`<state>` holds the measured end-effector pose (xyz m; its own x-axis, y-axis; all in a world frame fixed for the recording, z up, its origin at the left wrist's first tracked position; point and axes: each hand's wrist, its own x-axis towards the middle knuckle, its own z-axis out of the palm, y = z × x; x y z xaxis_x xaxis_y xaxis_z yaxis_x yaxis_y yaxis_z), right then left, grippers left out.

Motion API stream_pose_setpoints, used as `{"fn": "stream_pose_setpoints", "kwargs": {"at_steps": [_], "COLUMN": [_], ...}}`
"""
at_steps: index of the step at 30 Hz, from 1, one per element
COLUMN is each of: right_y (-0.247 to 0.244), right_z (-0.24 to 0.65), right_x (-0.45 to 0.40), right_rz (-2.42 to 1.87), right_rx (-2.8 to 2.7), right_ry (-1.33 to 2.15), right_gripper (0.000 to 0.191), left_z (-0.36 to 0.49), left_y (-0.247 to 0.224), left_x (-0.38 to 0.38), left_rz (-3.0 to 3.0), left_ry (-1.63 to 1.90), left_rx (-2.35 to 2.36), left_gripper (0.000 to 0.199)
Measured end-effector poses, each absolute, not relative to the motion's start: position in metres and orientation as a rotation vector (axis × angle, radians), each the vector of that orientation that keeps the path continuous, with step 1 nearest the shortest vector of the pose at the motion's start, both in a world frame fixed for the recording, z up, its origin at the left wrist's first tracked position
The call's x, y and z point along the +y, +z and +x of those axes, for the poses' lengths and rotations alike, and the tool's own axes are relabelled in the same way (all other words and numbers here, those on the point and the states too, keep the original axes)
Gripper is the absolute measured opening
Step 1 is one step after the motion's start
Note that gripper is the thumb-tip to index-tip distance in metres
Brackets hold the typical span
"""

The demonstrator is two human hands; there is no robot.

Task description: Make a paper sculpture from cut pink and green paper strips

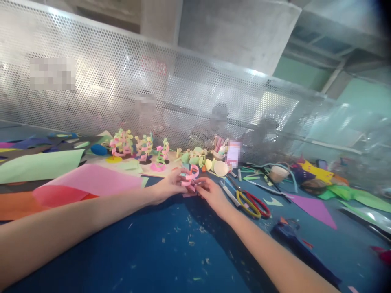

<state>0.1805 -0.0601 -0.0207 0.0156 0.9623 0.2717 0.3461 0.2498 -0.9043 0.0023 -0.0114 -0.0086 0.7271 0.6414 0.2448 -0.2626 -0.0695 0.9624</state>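
perforated metal screen (106, 81) fills the background from my remote seat, with blurred figures behind it. below it i have the blue table (146, 256), and on its left a light green sheet (39, 165) beside a pink sheet (100, 179); a purple sheet (313, 209) lies over on the right.

near the middle, my left hand (169, 187) is half closed, thumb and fingers curved round the near left side of a looped piece of paper and holding it. my right hand (215, 197) has its fingertips drawn close together at the lower right of that piece; whether they pinch it or only steady it, i cannot tell. just beside the right hand lie scissors with yellow and red handles (256, 214).

three paper models (144, 148) stand on bases beyond the left hand, and i judge those done. the pink paper curl (193, 171), between my two hands just above the table, shows only a few bare loops, so i would call it barely begun, with most of its build left. smallest of all, pale scraps (191, 243) dot the table in front
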Motion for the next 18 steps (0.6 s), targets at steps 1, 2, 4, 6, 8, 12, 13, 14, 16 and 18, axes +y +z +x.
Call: {"fn": "stream_pose_setpoints", "kwargs": {"at_steps": [1,2,4,6,8,12,13,14,16,18], "right_y": [-0.02,-0.02,-0.02,-0.02,-0.02,-0.019,-0.019,-0.018,-0.017,-0.015], "right_z": [0.18,0.18,0.18,0.18,0.18,0.183,0.183,0.183,0.181,0.18], "right_x": [-0.06,-0.059,-0.059,-0.059,-0.06,-0.061,-0.062,-0.063,-0.066,-0.071], "right_rz": [-1.268,-1.261,-1.244,-1.229,-1.235,-1.281,-1.29,-1.297,-1.317,-1.349], "right_rx": [-1.532,-1.538,-1.548,-1.562,-1.569,-1.596,-1.622,-1.652,-1.714,-1.768], "right_ry": [0.774,0.769,0.752,0.741,0.719,0.614,0.577,0.533,0.411,0.237], "right_gripper": [0.02,0.02,0.021,0.023,0.024,0.024,0.024,0.024,0.022,0.019], "left_z": [0.002,0.002,0.001,0.001,0.002,0.003,0.004,0.004,0.005,0.005], "left_y": [-0.008,-0.007,-0.005,-0.005,-0.006,-0.008,-0.008,-0.008,-0.007,-0.006], "left_x": [-0.012,-0.013,-0.013,-0.012,-0.011,-0.007,-0.006,-0.006,-0.006,-0.007], "left_rz": [1.474,1.481,1.472,1.433,1.369,1.194,1.157,1.132,1.11,1.115], "left_ry": [0.762,0.759,0.757,0.75,0.742,0.794,0.819,0.842,0.872,0.88], "left_rx": [0.317,0.312,0.318,0.342,0.348,0.373,0.4,0.428,0.462,0.469], "left_gripper": [0.045,0.045,0.047,0.05,0.049,0.036,0.032,0.03,0.026,0.024]}}
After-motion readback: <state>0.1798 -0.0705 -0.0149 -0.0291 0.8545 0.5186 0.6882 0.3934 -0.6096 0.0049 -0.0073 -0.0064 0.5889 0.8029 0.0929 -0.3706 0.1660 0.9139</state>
